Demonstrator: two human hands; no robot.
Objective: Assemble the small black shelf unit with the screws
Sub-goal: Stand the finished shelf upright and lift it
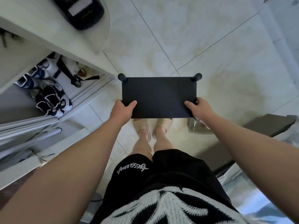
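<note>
I hold the flat black rectangular shelf panel (159,97) level above my feet, left hand (123,109) and right hand (199,109) gripping its near corners; I should keep it flat, round black legs (122,77) pointing down.

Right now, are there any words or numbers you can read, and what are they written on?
On the black shorts: white scrawled lettering, upside down to the camera, too stylised to read for sure.
On the black object on the counter at the top: small pale script below a blank white patch, too small to read.
On the black shelf panel: no text.
Nothing else here carries writing I can make out.
</note>
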